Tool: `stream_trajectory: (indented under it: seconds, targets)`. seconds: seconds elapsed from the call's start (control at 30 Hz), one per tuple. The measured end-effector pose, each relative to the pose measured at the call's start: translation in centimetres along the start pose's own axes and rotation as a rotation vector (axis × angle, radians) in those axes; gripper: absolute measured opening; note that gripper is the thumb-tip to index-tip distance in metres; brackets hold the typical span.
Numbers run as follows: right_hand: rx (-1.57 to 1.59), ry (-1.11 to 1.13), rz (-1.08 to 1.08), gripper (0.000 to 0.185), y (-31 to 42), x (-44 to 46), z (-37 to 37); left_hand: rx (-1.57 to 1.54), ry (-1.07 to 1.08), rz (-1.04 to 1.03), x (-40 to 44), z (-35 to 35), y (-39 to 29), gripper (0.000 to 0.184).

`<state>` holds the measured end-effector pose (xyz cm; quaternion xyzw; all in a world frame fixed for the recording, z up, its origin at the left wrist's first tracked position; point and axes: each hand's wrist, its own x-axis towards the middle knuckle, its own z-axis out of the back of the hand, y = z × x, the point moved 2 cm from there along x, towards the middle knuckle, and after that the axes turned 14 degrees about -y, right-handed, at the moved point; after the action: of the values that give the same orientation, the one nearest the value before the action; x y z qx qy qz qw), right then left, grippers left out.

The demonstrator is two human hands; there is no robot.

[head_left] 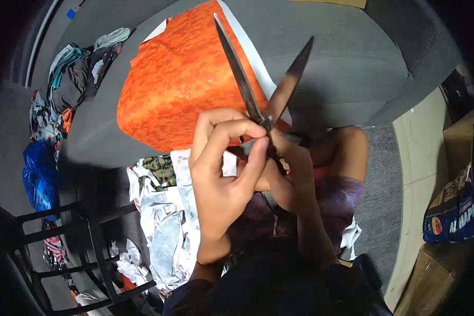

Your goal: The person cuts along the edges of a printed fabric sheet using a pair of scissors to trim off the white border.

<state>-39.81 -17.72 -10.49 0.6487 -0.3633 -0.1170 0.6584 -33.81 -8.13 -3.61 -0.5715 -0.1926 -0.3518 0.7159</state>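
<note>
A large pair of scissors (pixel 246 92) is held up in front of me with its two blades spread wide, the tips pointing away. My right hand (pixel 292 176) is wrapped round the handles, which are mostly hidden by the fingers. At the pivot, the thumb and forefinger of my left hand (pixel 221 163) are closed in a pinch on the scissors. Behind the blades an orange patterned fabric (pixel 174 84) with a white edge lies on the grey sofa (pixel 342 79).
White and camouflage fabric scraps (pixel 171 226) lie at my left side. Beyond them are a black metal frame (pixel 95 247), a blue plastic bag (pixel 39 174) and heaped clothes (pixel 71 79). On the right stand a printed bag (pixel 450 210) and a cardboard box (pixel 426 279).
</note>
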Motion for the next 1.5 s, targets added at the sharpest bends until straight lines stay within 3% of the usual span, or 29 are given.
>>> stream_trajectory:
  seconds: [0.1,0.3,0.6,0.8,0.97,1.13,1.27,1.3,1.43,1.5]
  targets:
    - [-0.007,0.016,0.056,0.034,-0.6,-0.1,-0.1,-0.076,-0.066,0.178,-0.2,-0.2,-0.1,0.022]
    - [0.037,-0.058,0.118,0.045,-0.8,-0.4,-0.9,-0.085,-0.087,0.158,-0.6,-0.1,0.8,0.018]
    - [-0.187,0.026,0.226,0.061,-1.1,-0.6,-0.8,-0.106,-0.100,0.271,-1.7,-0.3,3.2,0.023]
    - [-0.275,0.024,0.256,0.066,-1.0,-0.5,-0.7,-0.120,-0.126,0.413,-2.3,-0.6,3.1,0.022]
    - [-0.120,-0.025,0.219,0.060,-1.3,-0.4,-0.8,-0.179,-0.115,0.419,-2.2,-0.4,3.3,0.023]
    - [-0.127,0.145,-0.070,0.049,-1.6,0.3,1.0,-0.045,-0.086,0.146,-1.1,0.7,3.4,0.019]
    - [0.419,0.111,-0.321,0.041,-2.0,0.8,1.9,0.033,-0.080,0.149,-1.2,2.0,6.9,0.015]
    - [0.412,0.108,-0.320,0.041,-2.0,1.0,2.2,0.026,-0.080,0.151,-1.6,1.8,7.3,0.015]
    - [0.367,0.085,-0.323,0.040,-1.7,1.8,3.3,-0.388,0.254,0.617,-4.1,0.2,8.4,0.018]
    - [0.404,0.042,-0.280,0.038,-2.2,2.1,3.1,-0.376,0.245,0.632,-4.7,-0.3,7.8,0.018]
